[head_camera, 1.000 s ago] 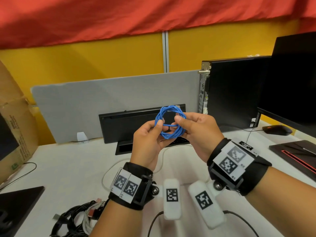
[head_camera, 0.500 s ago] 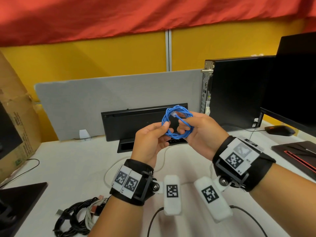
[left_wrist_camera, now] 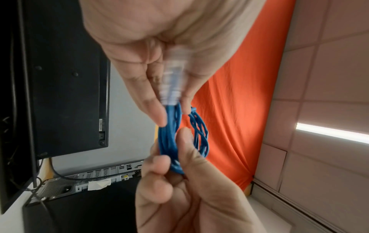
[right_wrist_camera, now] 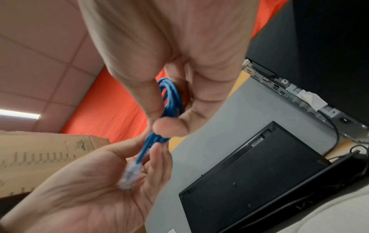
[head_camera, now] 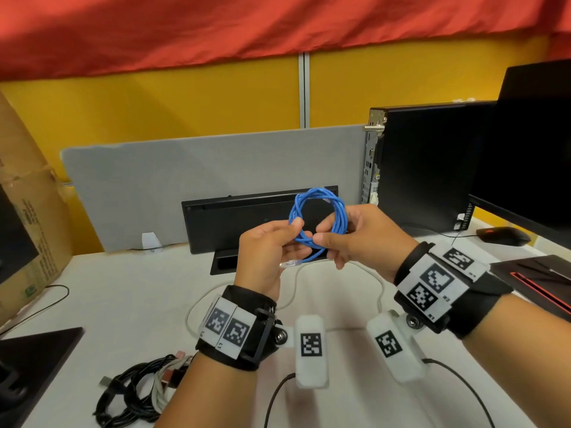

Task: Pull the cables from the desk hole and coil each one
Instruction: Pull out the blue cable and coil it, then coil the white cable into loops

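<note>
Blue cable point(head_camera: 318, 222), frame centre, is coiled above the desk point(head_camera: 123, 304). Left hand point(head_camera: 265, 254) and right hand point(head_camera: 355, 239) both pinch the coil. Step: finishing. Next probably tucks the loose clear plug point(head_camera: 289, 264).

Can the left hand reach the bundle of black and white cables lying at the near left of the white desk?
Probably yes, but not yet: the left hand pinches the coiled blue network cable together with the right hand. The black and white cable bundle lies uncovered on the white desk, just below the left wrist.
</note>
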The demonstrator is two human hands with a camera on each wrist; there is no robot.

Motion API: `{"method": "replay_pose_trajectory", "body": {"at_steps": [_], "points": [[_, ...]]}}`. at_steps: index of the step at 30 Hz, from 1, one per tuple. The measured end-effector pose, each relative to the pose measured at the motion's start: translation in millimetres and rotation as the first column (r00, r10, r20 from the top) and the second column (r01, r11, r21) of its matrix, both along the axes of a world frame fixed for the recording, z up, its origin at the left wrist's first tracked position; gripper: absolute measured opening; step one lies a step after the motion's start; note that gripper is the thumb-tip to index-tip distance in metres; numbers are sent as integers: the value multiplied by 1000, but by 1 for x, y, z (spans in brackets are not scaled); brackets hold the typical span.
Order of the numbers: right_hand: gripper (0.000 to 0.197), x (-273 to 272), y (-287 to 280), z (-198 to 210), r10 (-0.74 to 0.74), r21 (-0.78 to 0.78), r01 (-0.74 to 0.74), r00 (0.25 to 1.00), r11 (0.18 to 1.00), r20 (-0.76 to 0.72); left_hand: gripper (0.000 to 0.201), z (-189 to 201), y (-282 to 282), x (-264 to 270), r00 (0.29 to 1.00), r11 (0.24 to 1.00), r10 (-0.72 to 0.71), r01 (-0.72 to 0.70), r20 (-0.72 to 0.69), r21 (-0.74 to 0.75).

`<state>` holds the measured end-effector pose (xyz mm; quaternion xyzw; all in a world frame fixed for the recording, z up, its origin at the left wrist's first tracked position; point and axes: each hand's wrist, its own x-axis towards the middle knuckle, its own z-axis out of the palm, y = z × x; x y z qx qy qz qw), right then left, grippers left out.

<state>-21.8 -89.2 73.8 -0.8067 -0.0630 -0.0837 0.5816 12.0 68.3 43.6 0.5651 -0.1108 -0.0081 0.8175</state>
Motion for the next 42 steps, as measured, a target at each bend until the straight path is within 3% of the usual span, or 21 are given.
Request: {"method": "replay_pose_trajectory", "body": {"at_steps": [3, 6, 12, 19, 23, 28, 29, 31, 34, 38, 40, 42], "points": [[19, 3, -3, -1, -39, -104, 43, 998, 994, 40, 15, 2, 0, -1, 999, 999, -20, 18, 40, 51], [33, 4, -5, -6, -79, -274, 115, 987, 955, 138, 16, 2, 1, -1, 998, 993, -22, 15, 64, 115], [61, 1, -9, -11, 104, 0, -104, 990, 995, 93, 15, 4, 4, 1, 997, 991, 0, -10, 79, 134], [57, -1, -8, -11, 0, -185, 28, 989, 982, 150, 11, 4, -4, -5, 997, 969, 21, -40, 79, 245], [58, 1, -11, -7, 54, -72, -52, 998, 996, 34, 8, 6, 2, -11, 989, 954, 61, -98, 136, 285], [66, 4, -14, -10, 166, -236, -213, 965, 948, -205, 7, 7, 26, -16, 990, 873, 124, -144, 75, 466], [68, 4, -15, -12, 154, -327, -243, 949, 913, -276, 7, 9, 35, -16, 989, 845, 135, -143, 54, 515], [61, 3, -17, -20, 89, -563, -306, 921, 768, -379, 9, 12, 52, -16, 990, 741, 139, -117, 20, 661], [43, 0, -14, -32, 11, -799, -395, 899, 453, -438, 12, 11, 73, -24, 994, 477, 112, -48, -7, 877], [37, -2, -7, -40, -88, -867, -436, 880, 243, -467, 25, -1, 84, -39, 997, 134, 50, 49, -57, 990], [39, -5, -2, -42, -123, -884, -459, 876, 84, -466, 32, -10, 88, -45, 993, 26, 56, 107, -108, 994], [40, -7, 3, -45, -140, -892, -452, 885, -23, -445, 35, -18, 90, -48, 991, -64, 51, 128, -125, 990]]}}
